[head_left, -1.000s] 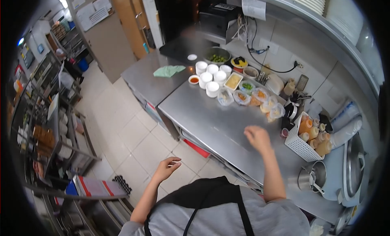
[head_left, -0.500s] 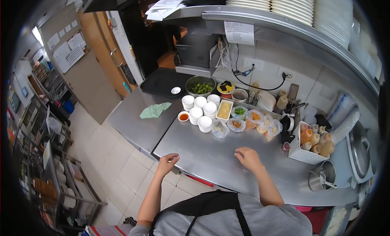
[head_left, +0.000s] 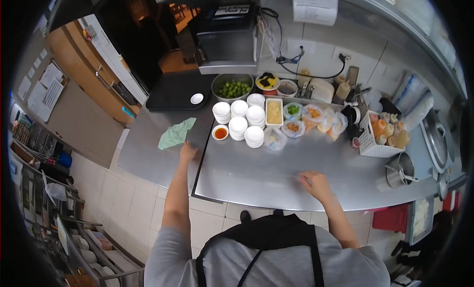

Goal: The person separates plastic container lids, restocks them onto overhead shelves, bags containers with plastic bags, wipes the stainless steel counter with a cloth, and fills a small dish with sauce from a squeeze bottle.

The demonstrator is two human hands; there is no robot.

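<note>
My left hand [head_left: 187, 152] reaches over the left part of the steel counter, at the lower right edge of a crumpled green cloth [head_left: 177, 133]. Its thumb stands apart from the fingers; whether the fingertips touch the cloth I cannot tell. My right hand [head_left: 316, 184] hovers at the counter's front, loosely curled, with nothing seen in it. Beyond the hands stand stacks of small white bowls [head_left: 238, 126] and a small bowl of orange-red sauce [head_left: 220, 133]. To their right are a white tub of yellowish paste [head_left: 274, 112] and several plastic bags of chopped ingredients [head_left: 293, 128].
A black tray [head_left: 168, 94] with a small white dish [head_left: 197, 99] lies at the back left. Beside it sits a metal bowl of green fruit [head_left: 233, 88]. At right are a white basket of squeeze bottles [head_left: 377, 146] and a metal pot [head_left: 401, 171]. A seam crosses the counter.
My left hand has moved forward and left, from the counter's front edge to beside the green cloth. My right hand stays near the front edge. The camera view has shifted.
</note>
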